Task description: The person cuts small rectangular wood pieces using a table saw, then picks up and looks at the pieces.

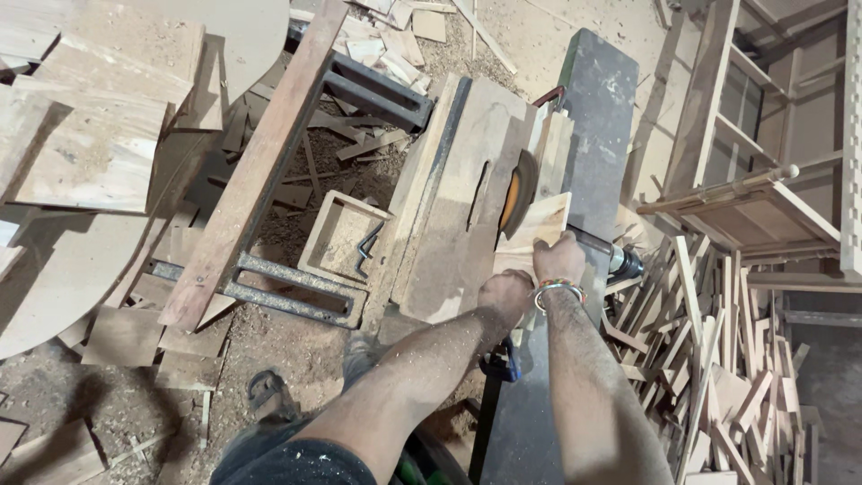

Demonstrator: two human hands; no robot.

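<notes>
both arms are stretched forward over the counter (449, 269). the board (537, 229) is held flat beside the saw blade (518, 190), the left hand (505, 292) clamped on its near edge, the right hand (559, 259) closed over its right side.

The saw table (449, 260) carries a small wooden board (539, 224); offcuts (709, 359) and sawdust litter the floor (296, 350).

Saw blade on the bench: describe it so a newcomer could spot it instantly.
Start at the long dusty wooden saw table running up the middle of the workshop, beside the grey-green metal machine bed. Just ahead of both hands, left hand and right hand, on the pale wood piece, stands the dark circular saw blade with an orange centre, the only round thing there.
</notes>
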